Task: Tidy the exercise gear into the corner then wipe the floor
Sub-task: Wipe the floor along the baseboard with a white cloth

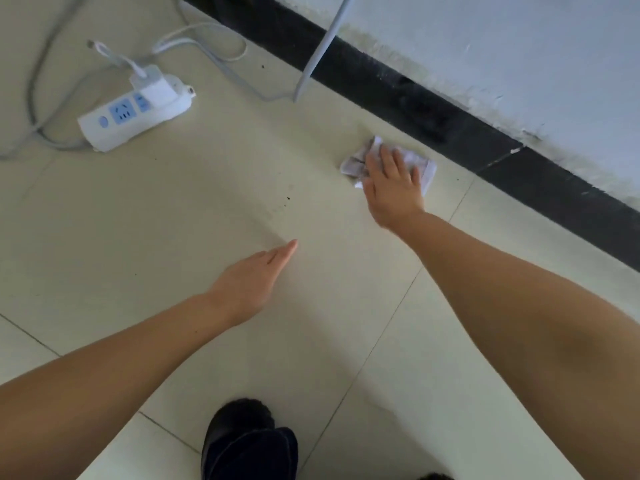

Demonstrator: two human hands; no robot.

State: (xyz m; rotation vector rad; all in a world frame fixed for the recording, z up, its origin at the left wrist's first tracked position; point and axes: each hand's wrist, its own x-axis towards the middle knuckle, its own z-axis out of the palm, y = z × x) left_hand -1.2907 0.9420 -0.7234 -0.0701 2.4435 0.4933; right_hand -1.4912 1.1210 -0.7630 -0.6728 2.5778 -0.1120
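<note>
Soft white cloth (420, 166) crumples easily, so keep your flat right hand (389, 183) pressing its middle while your left hand (249, 282) hovers spread.

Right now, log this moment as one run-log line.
stage: wiping floor | right hand: presses folded cloth on floor tile beside black baseboard | left hand: open, empty | power strip: left, untouched
</note>
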